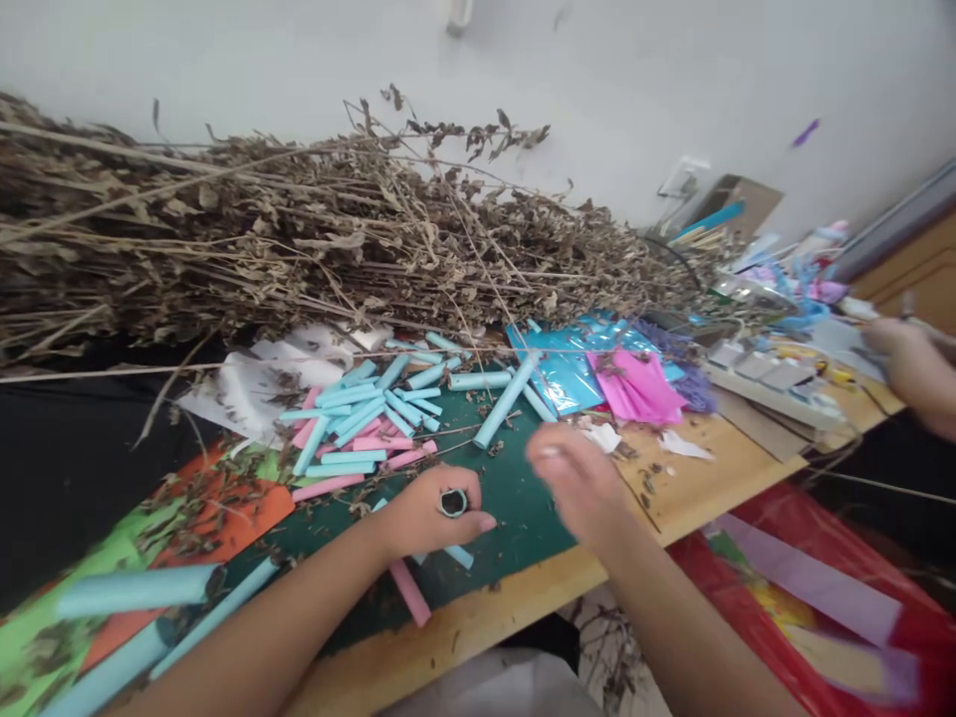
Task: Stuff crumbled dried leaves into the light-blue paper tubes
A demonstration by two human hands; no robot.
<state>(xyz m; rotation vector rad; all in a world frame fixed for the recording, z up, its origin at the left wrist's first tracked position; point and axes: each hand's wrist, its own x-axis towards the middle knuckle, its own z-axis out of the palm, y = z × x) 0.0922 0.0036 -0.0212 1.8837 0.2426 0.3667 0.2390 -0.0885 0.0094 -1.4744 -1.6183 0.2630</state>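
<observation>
My left hand [433,513] rests on the green cutting mat [515,508], closed around a small rolled paper tube [452,502] whose open end faces up. A pink paper roll [410,592] and a light blue one [460,557] lie just under that hand. My right hand [579,483] hovers blurred above the mat's right part, fingers together, with nothing visible in it. Several light blue and pink paper rolls [373,418] lie in a pile behind the hands.
A big heap of dry twigs and leaves [299,229] covers the back of the wooden table [717,468]. Blue and pink sheets [597,378] lie at centre right. Another person's hand [907,368] works at the far right. A red bag [807,588] sits below the table edge.
</observation>
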